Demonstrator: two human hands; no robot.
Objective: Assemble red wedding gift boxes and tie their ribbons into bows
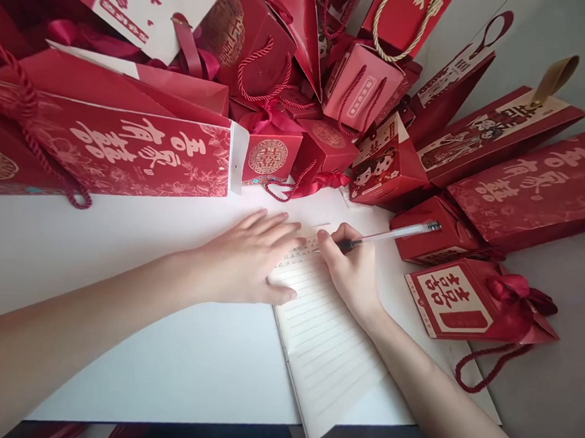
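My left hand [249, 259] lies flat with fingers stretched out on the top left corner of a lined notebook page [326, 348], holding it down. My right hand [352, 266] is closed round a clear-barrelled pen [396, 234], its tip touching the top lines of the page, where small writing shows. The notebook rests on a large white sheet [162, 357] covering the table.
Several red gift bags and boxes crowd the far side: a long red bag [127, 154] at left, a small box with a cartoon couple [384, 165], a red box with a ribbon [472, 301] close to my right wrist. Grey surface [561, 384] shows at right.
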